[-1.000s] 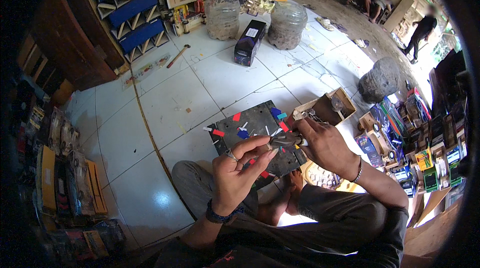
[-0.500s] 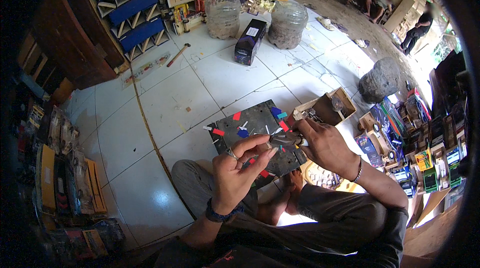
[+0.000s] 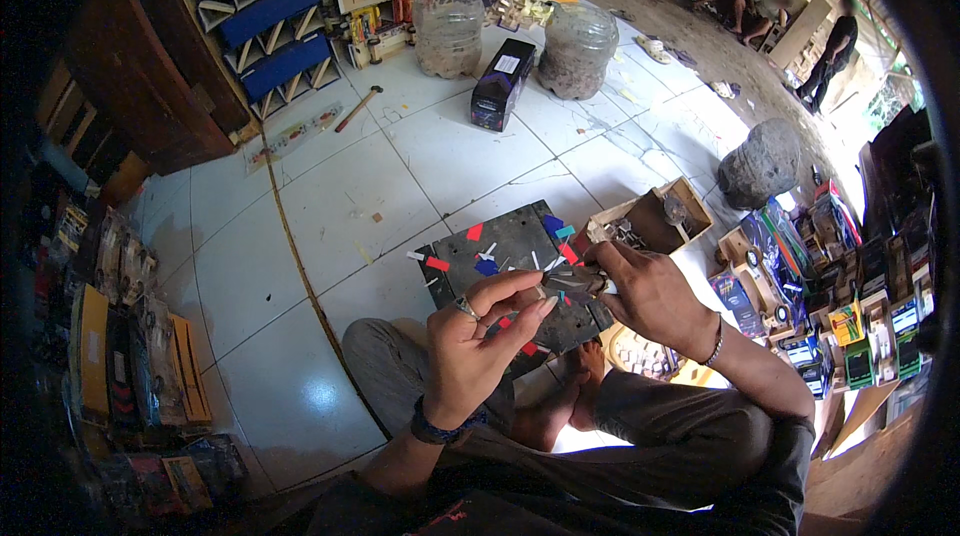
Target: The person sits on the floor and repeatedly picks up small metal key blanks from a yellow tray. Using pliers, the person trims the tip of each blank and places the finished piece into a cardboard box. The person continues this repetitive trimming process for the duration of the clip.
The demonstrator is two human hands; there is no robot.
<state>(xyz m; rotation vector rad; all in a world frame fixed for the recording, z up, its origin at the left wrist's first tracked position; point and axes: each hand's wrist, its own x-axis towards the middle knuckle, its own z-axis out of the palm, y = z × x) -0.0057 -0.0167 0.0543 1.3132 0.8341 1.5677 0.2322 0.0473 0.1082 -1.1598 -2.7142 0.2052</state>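
My left hand (image 3: 480, 336) is closed, thumb and index finger pinched round a small pale piece (image 3: 541, 293) too tiny to name. My right hand (image 3: 655, 298) grips what look like pliers (image 3: 572, 281); their dark metal jaws point left, close to my left fingertips. Whether the jaws touch the piece is hard to make out. Under both hands lies a dark square board (image 3: 455, 254), scattered with red, blue, teal and white scraps. Just beyond my right hand sits an open wooden box (image 3: 690, 198) with small metal-looking bits inside.
A hammer (image 3: 358, 108) and a dark box (image 3: 502, 86) rest on the white tiles, the box between two large plastic jars (image 3: 448, 33). A grey stone-like lump (image 3: 760, 162) stands at right, beside stacked wooden toy vehicles (image 3: 765, 281). People are in the far background.
The plier jaws have tilted slightly and shifted a little in my right hand. My left hand has hardly moved. In the background, a standing person's legs have shifted right.
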